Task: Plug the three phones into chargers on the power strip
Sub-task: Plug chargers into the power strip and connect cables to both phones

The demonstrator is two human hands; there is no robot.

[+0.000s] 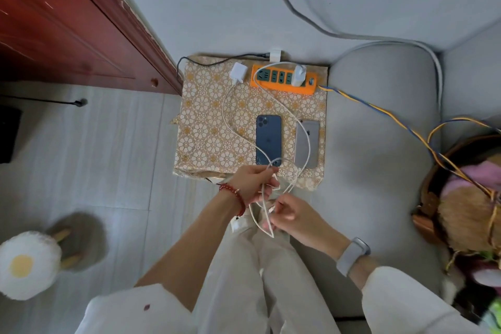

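An orange power strip (283, 87) lies at the far edge of a flower-patterned cloth (206, 127). One white charger (299, 76) is plugged into it. A second white charger (238, 73) lies loose to the strip's left, and a third (275, 55) sits behind the strip with a black cable. A blue phone (268, 139) and a silver phone (307, 144) lie face down on the cloth. Only two phones are visible. My left hand (253, 183) grips loops of white cable (227, 116) at the cloth's near edge. My right hand (288, 214) pinches a cable end (271, 210).
A red wooden cabinet (67, 22) stands on the left. The strip's blue-yellow cord (379, 114) runs right across the grey sofa cushion (379, 171) to a basket (433, 211) with plush items. An egg-shaped plush slipper (29, 266) lies on the floor at left.
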